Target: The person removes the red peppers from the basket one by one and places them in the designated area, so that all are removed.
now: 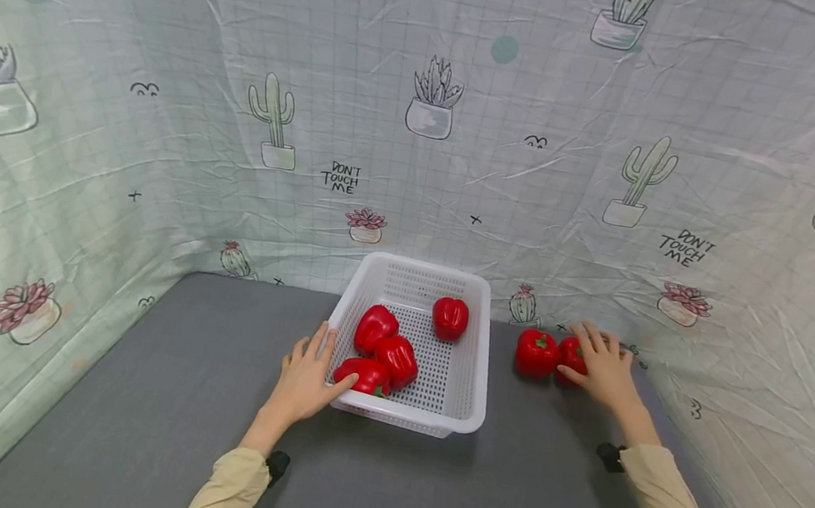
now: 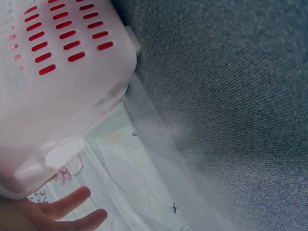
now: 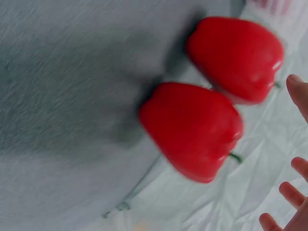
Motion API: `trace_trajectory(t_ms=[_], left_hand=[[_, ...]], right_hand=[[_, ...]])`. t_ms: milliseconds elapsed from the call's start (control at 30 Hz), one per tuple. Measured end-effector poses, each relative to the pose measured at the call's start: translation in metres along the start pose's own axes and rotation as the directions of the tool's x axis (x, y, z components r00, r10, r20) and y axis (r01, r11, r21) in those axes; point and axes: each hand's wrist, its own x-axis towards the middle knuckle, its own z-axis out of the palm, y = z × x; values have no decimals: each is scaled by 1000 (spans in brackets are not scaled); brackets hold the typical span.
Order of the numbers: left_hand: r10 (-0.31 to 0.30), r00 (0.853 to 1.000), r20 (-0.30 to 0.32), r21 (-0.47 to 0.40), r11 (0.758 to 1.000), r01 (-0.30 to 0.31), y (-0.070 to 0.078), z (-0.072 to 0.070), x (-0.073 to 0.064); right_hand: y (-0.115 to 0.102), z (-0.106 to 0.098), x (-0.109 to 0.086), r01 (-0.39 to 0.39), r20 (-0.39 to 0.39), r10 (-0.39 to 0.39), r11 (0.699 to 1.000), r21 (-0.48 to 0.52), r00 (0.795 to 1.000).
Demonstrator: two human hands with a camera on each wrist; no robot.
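A white plastic basket holds several red bell peppers. My left hand rests at its near left corner, fingers spread along the left rim and thumb reaching over the front rim. In the left wrist view, two straight fingers extend past the basket's slotted wall. To the right of the basket, two more bell peppers stand side by side, one left and one right. Over the right one hovers my right hand, fingers spread, partly hiding it. Both peppers show green stems in the right wrist view.
The peppers and basket stand on a dark grey table. A pale sheet printed with potted cacti hangs around the back and sides, close behind the basket and the right-hand peppers.
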Motion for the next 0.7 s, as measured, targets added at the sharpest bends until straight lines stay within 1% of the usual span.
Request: trace_trajectory(t_ms=[200, 333, 500, 700], left_hand=[[-9, 1000, 15, 1, 1000, 9, 0, 0, 0], [-9, 1000, 6, 1, 1000, 9, 0, 0, 0], [-1, 1000, -11, 0, 1000, 1, -1, 1, -1], [1, 1000, -9, 1, 1000, -1, 0, 1, -1]], right_hand=[[-19, -6, 4, 16, -13, -16, 1000, -5, 1000], [-31, -10, 7, 47, -22, -47, 999, -7, 999], [-46, -15, 12, 88, -49, -87, 996, 15, 995], [-65, -25, 20, 117, -71, -115, 993, 15, 991]])
